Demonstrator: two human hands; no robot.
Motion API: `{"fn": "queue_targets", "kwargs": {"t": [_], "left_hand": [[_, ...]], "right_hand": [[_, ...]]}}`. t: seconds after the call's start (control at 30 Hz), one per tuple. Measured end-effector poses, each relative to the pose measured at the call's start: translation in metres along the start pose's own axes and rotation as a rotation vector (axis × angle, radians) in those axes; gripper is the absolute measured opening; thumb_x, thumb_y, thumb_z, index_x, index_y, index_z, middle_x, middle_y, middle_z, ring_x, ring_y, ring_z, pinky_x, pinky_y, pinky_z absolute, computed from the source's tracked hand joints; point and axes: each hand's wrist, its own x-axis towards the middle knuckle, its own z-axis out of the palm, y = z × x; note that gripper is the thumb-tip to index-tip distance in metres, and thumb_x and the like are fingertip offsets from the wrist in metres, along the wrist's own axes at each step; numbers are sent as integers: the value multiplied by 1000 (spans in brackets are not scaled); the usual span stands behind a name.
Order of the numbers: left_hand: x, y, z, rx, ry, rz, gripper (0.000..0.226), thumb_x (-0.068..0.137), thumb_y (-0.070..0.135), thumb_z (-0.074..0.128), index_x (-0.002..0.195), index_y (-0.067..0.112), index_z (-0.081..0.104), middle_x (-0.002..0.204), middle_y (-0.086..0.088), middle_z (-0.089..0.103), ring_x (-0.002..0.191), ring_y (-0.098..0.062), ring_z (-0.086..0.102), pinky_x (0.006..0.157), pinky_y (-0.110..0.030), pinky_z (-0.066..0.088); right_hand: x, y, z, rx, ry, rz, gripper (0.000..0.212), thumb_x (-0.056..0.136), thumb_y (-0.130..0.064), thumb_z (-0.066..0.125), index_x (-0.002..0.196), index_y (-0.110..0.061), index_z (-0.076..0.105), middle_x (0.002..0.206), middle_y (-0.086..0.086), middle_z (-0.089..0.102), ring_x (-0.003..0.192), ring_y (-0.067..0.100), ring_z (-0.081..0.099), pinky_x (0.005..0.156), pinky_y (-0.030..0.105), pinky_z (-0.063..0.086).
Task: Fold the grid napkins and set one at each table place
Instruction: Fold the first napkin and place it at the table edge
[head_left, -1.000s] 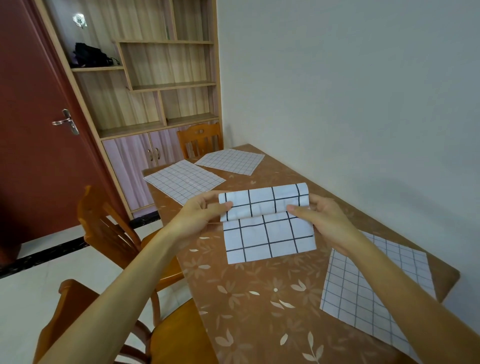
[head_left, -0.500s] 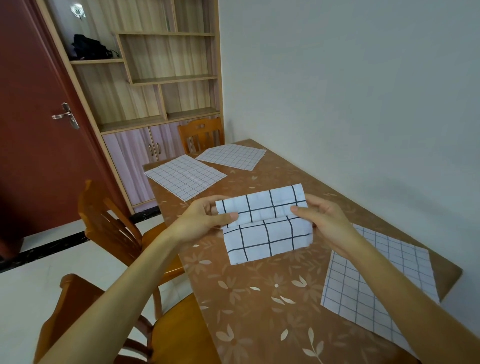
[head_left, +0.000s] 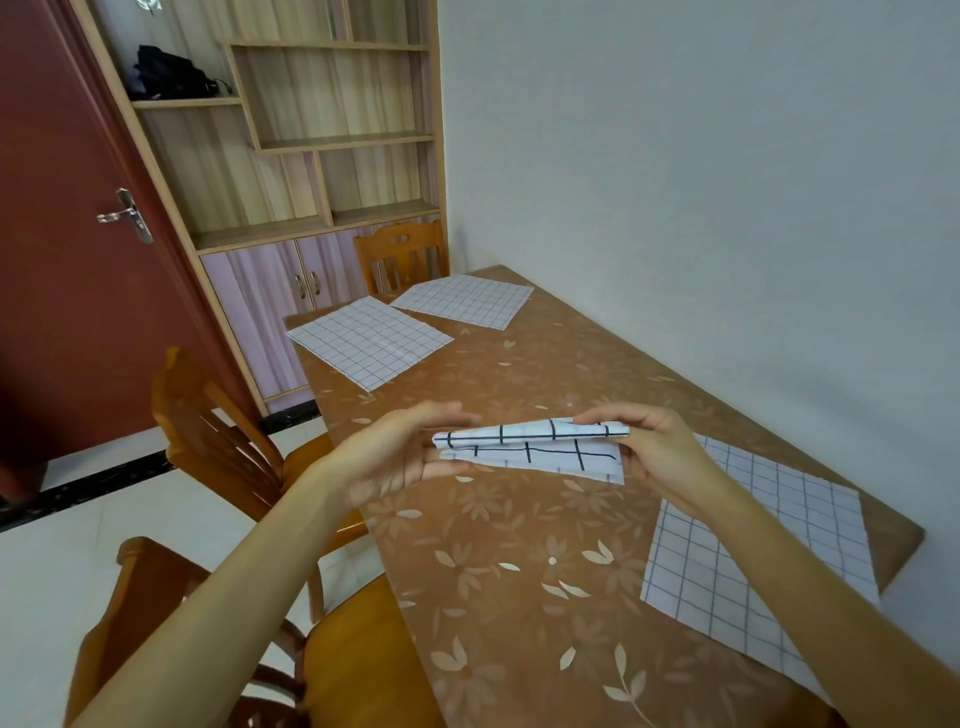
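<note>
Folded napkin (head_left: 530, 449): white cloth with a bold black grid, doubled into a narrow strip, centre of frame, held level over the tabletop (head_left: 519, 582); whether its lower edge touches the surface cannot be told.
Left hand (head_left: 395, 452): pinches the strip's left end, thumb above, fingers beneath.
Right hand (head_left: 654, 447): grips the strip's right end, fingers curled over the top fold.
Flat napkin, lower right (head_left: 753, 545): fine grid, spread open on the tabletop, partly under the right forearm.
Flat napkin, far left (head_left: 371, 343) and flat napkin, far end (head_left: 465, 301): both spread open, side by side, upper centre.
Tabletop: brown with a pale flower pattern, set against a plain wall.
Chairs: one at the far end (head_left: 400, 254), two along the left edge (head_left: 208, 431) (head_left: 156, 623).
Background, upper left: red door (head_left: 62, 260), wooden shelf unit (head_left: 311, 156), dark bag (head_left: 166, 73) on a shelf.
</note>
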Motion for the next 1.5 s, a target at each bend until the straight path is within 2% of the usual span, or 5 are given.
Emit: {"fn": "queue_targets", "kwargs": {"t": [0.2,0.37,0.57,1.17,1.5], "left_hand": [[10,-22,-8,358,161,104,34,88,4,74,121,12,72,100,2,80,104,-26,75,77,-28,64],[24,-53,-18,564,253,204,26,87,10,77,108,25,72,110,-6,77,99,-27,75,83,-38,64],[55,-114,-55,634,257,135,45,67,61,83,102,34,75,107,-36,64,98,-50,65,82,-61,57],[170,-238,-118,1090,361,-244,27,85,38,79,76,23,59,72,3,59,73,-21,58,62,-30,44],[177,-285,-107,1453,408,66,44,82,49,77,102,12,65,106,-7,62,100,-29,61,51,-33,44]], "right_hand": [[4,16,3,307,-116,151,47,104,-22,34,102,-4,77,111,14,75,100,30,71,84,39,60],[7,54,5,-225,-91,154,43,81,-26,80,122,-33,67,120,-8,70,105,6,69,87,30,60],[13,131,20,-303,-87,258,54,79,-20,84,127,-27,61,117,-10,68,103,13,70,85,40,61],[14,291,93,-719,-345,534,14,91,-42,63,92,-28,65,73,-13,63,78,11,65,76,32,53],[-24,305,124,-1027,-210,-23,54,95,-26,59,145,-10,46,152,12,45,142,29,42,112,39,40]]}}
